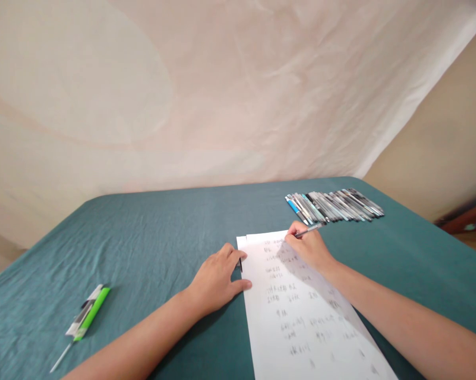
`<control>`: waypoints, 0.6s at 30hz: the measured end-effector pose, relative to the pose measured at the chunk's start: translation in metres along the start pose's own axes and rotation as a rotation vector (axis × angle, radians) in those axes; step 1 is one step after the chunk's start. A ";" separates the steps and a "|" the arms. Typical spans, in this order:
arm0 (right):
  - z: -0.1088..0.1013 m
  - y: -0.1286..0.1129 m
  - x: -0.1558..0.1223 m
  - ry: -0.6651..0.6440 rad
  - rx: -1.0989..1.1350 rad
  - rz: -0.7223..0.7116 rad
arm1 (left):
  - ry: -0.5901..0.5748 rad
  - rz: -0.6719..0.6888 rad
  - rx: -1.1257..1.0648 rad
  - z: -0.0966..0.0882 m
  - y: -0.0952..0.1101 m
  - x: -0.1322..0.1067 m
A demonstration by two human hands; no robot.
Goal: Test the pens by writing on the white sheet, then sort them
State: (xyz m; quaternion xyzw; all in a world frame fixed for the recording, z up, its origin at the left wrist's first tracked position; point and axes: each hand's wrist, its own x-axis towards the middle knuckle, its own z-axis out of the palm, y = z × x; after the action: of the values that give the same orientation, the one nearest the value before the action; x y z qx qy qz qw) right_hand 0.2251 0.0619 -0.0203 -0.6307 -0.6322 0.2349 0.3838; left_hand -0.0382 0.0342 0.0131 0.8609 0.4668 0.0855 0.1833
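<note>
Near the top of a long white sheet of paper (301, 311) covered in handwriting, my right hand (310, 246) is closed around a pen (311, 229). The pen slants, its upper end to the right; its tip is hidden by the fingers. My left hand (219, 275) rests at the paper's left edge, with the thumb on the sheet. A small dark pen cap (240, 264) shows under its curled fingers, partly hidden. Another sheet seems to lie beneath the top one.
A row of many pens (333, 206) lies side by side at the back right of the green-clothed table (154, 232). At the front left lie a bright green pen-like item (92, 315) and a clear packet (83, 311) with a thin stick. A pale cloth (206, 95) hangs behind.
</note>
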 end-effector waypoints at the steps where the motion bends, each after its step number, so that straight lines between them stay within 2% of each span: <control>1: 0.000 0.000 0.000 -0.004 0.000 0.000 | -0.001 0.000 -0.003 0.000 0.000 0.000; 18: 0.001 0.003 0.000 -0.012 0.014 -0.020 | 0.008 0.009 -0.024 0.001 -0.001 -0.001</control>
State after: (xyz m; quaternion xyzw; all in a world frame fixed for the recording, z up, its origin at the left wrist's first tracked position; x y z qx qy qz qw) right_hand 0.2266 0.0627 -0.0234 -0.6201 -0.6392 0.2391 0.3869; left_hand -0.0390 0.0337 0.0118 0.8605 0.4624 0.0951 0.1913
